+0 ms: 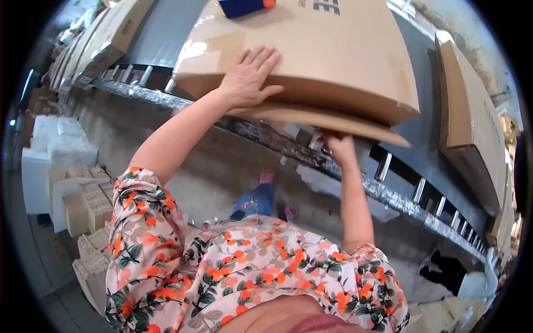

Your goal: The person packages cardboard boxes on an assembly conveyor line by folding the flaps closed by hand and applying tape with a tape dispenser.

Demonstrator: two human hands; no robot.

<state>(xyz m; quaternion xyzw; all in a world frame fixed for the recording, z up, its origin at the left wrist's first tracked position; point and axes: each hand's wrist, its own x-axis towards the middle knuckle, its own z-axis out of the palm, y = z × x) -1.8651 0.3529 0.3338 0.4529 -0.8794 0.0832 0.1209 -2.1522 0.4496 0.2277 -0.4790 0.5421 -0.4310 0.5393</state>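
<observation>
A large cardboard box [327,55] lies on the conveyor in front of me, its near side gaping along a loose flap [316,122]. My left hand [250,77] rests flat on the box's top near the front edge, fingers stretched and thumb apart. Below the flap, my right hand [337,145] is closed, partly in the flap's shadow. Something pale and grey shows beside its fingers, but I cannot tell what it is. A dark blue object with an orange end [244,6] sits on top of the box, cut off by the picture's upper edge.
The roller conveyor's metal rail [388,197] runs across in front of me. Another cardboard box [472,122] stands on it to the right, with several more boxes [105,44] at the far left. Stacked cardboard pieces [91,208] and white foam blocks [61,141] stand left. A person's sleeve [482,280] shows at right.
</observation>
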